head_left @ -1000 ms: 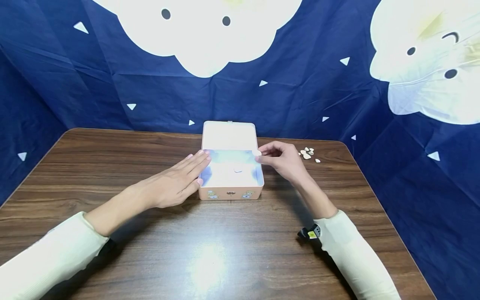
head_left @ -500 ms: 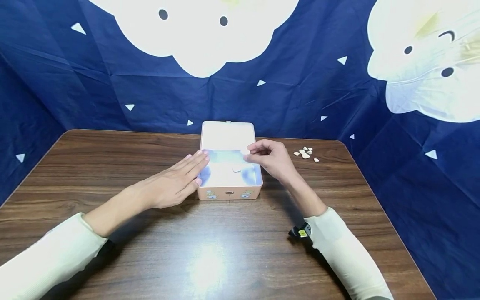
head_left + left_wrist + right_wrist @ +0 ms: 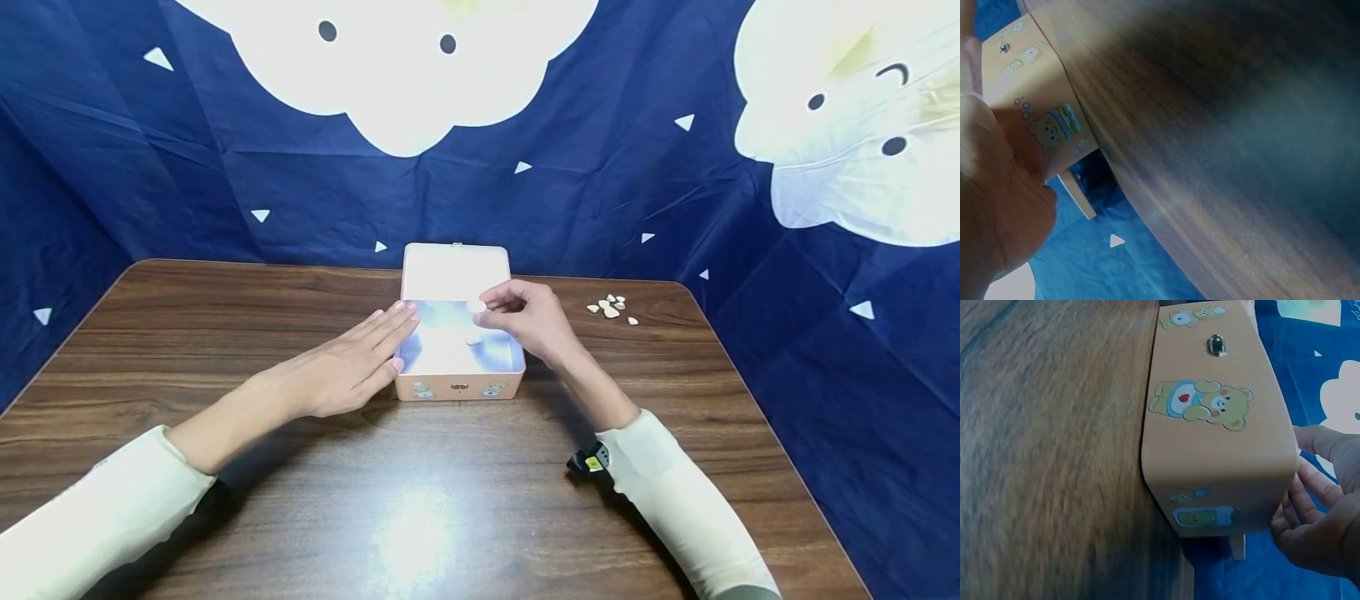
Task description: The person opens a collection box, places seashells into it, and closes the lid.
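Right hand [image 3: 525,318] pinches 1 white piece [image 3: 477,307], likely light, hard and smooth, best held by its edges; left hand [image 3: 348,364] lies straight-fingered against the box [image 3: 441,387].

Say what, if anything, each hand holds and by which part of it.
The right hand pinches a white piece by its right edge, as the head view shows it. The left hand holds nothing; it rests against the box.

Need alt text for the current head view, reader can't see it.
Right hand pinches a small white piece over an open peach box on a wooden table; left hand touches the box's left side. Small pale pieces lie loose to the right, before a navy backdrop with white clouds.
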A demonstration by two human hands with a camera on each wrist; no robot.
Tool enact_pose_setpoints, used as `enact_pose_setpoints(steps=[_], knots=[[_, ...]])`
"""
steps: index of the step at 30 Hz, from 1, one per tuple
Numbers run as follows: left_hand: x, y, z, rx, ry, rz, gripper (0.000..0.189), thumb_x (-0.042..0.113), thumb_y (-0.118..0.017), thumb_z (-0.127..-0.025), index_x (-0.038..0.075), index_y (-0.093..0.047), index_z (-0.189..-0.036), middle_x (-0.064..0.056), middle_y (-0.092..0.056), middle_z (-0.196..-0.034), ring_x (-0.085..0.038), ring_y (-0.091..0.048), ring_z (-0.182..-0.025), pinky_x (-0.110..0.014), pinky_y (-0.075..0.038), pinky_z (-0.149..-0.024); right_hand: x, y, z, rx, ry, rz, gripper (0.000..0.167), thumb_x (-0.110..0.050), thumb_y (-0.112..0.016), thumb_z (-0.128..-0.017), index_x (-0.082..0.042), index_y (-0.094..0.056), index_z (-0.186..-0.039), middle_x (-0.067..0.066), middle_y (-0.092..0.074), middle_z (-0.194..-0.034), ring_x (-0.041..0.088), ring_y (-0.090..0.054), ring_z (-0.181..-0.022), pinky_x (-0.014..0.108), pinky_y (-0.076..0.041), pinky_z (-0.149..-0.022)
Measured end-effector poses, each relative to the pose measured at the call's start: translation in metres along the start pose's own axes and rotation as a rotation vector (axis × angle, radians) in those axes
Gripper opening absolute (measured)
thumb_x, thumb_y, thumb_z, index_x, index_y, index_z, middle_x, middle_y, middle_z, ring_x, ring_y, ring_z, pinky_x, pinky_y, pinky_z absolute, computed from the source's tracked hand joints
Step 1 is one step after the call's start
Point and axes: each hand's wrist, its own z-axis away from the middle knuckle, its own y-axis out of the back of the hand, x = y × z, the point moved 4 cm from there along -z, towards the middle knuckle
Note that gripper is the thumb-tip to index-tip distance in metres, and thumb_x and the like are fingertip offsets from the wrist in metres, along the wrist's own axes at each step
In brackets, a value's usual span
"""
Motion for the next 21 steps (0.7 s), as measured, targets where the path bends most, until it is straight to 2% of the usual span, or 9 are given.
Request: enact_pose_setpoints(steps=[6, 13, 21], knots=[[0.000, 0.000, 0.000, -0.003, 0.003, 0.002, 0.066, 0.030, -0.036, -0.124, 0.002, -0.016, -0.180, -0.017, -0.007, -0.191, -0.036, -0.009, -0.179, -0.059, -0.017, -0.146, 0.000, -0.009, -0.004, -0.008, -0.015, 0.039, 0.025, -0.015, -0.093, -0.091, -0.008, -0.085, -0.114, 0.007, -0.081, -0.104, 0.016, -0.071, -0.095, 0.024, -0.058, -0.080], [0.000, -0.001, -0.001, 0.000, 0.002, -0.004, 0.066, 0.031, -0.035, -0.124, 0.002, -0.016, -0.180, -0.017, -0.007, -0.192, -0.035, -0.010, -0.179, -0.059, -0.018, -0.146, 0.001, -0.011, -0.004, -0.002, -0.021, 0.056, 0.032, -0.016, -0.094, -0.090, -0.004, -0.084, -0.119, 0.010, -0.083, -0.109, 0.019, -0.073, -0.099, 0.024, -0.058, -0.084], [0.000, 0.001, 0.001, 0.007, -0.002, -0.006, 0.066, 0.030, -0.036, -0.124, 0.001, -0.017, -0.180, -0.018, -0.007, -0.191, -0.036, -0.010, -0.179, -0.060, -0.019, -0.146, 0.000, -0.012, -0.004, -0.003, -0.017, 0.055, 0.033, -0.016, -0.094, -0.090, -0.004, -0.084, -0.119, 0.008, -0.082, -0.107, 0.018, -0.072, -0.098, 0.024, -0.058, -0.082]])
